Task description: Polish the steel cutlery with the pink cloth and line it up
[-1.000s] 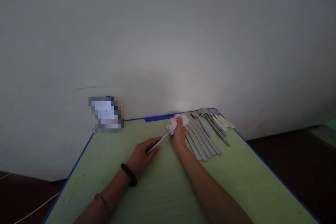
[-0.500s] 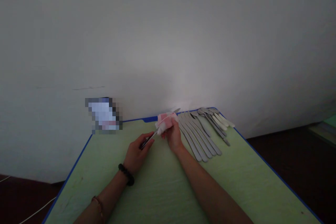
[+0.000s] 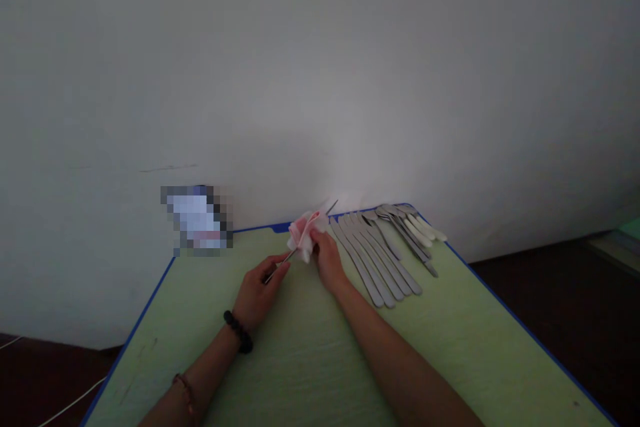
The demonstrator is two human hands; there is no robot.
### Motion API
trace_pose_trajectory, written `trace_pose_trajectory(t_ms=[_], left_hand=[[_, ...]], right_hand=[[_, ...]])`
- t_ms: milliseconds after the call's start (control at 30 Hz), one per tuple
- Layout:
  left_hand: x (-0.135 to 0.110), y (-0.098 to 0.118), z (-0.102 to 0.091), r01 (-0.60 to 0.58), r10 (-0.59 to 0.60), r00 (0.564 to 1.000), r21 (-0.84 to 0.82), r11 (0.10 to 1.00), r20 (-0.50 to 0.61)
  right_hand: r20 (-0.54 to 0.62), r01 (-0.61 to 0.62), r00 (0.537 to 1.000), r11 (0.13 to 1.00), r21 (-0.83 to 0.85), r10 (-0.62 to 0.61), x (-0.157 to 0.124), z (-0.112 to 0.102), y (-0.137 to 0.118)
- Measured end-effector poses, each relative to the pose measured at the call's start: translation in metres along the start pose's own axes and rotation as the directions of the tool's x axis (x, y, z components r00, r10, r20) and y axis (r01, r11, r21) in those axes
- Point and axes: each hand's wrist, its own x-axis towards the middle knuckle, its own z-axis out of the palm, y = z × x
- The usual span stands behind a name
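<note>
My left hand (image 3: 260, 288) is closed on the handle end of a metal table knife (image 3: 333, 207), held slanting up and away to the right. Around the knife's middle, a pink and white cloth (image 3: 304, 232) is folded, and my right hand (image 3: 329, 261) pinches it there. Only the thin tip of the blade shows beyond the cloth. Just right of my right hand, several table knives (image 3: 373, 260) lie side by side on the table, handles toward me.
Spoons and forks (image 3: 400, 223) lie at the table's far right corner, some with white handles (image 3: 423, 230). A phone-like device (image 3: 195, 220), blurred out, leans at the far left corner. The green table (image 3: 300, 360) has a blue edge and meets a pale wall (image 3: 320, 80).
The cloth and my right hand have shifted slightly left, toward my left hand. The knife has turned, so its blade now looks edge-on. Both hands keep their hold.
</note>
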Motion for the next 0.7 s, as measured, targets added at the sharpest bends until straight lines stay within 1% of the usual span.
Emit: trace_pose_trajectory(t_ms=[67,100,167,233,300,367,433,500,567,633,700], left_hand=[[0.000,0.001,0.000,-0.011,0.012,1.000,0.030,1.000,-0.019],[-0.001,0.001,0.001,-0.024,0.025,0.999,0.053,0.998,-0.019],[-0.003,0.002,0.003,-0.066,0.066,0.998,0.110,0.992,0.007],[-0.006,0.004,0.005,-0.117,0.110,0.993,0.149,0.982,0.053],[-0.009,0.004,0.006,-0.153,0.139,0.985,0.154,0.976,0.099],[-0.010,0.004,0.005,-0.169,0.150,0.981,0.153,0.974,0.126],[-0.010,0.001,0.002,-0.178,0.155,0.977,0.156,0.972,0.149],[-0.009,-0.001,0.000,-0.191,0.166,0.973,0.155,0.969,0.163],[-0.009,-0.004,-0.003,-0.206,0.182,0.969,0.145,0.968,0.166],[-0.010,-0.004,-0.004,-0.218,0.198,0.968,0.123,0.968,0.154],[-0.010,-0.004,-0.005,-0.218,0.206,0.971,0.089,0.972,0.124]], right_hand=[[0.061,-0.012,0.998,0.998,-0.069,0.016,-0.005,0.001,-0.006],[0.071,-0.016,0.997,0.996,-0.087,0.023,-0.007,0.002,-0.009],[0.050,-0.027,0.998,0.994,-0.105,0.033,-0.009,0.002,-0.011],[-0.013,-0.050,0.999,0.994,-0.098,0.049,-0.007,0.000,-0.009],[-0.105,-0.073,0.992,0.996,-0.057,0.067,-0.003,-0.002,-0.003],[-0.186,-0.079,0.979,0.997,0.025,0.082,0.003,-0.003,0.002],[-0.241,-0.070,0.966,0.990,0.125,0.098,0.009,-0.005,0.004],[-0.326,-0.038,0.939,0.975,0.218,0.110,0.015,-0.007,0.001],[-0.417,0.001,0.900,0.959,0.283,0.122,0.021,-0.010,-0.004],[-0.459,0.030,0.880,0.951,0.307,0.121,0.025,-0.015,-0.010],[-0.450,0.039,0.887,0.953,0.301,0.106,0.028,-0.018,-0.012]])
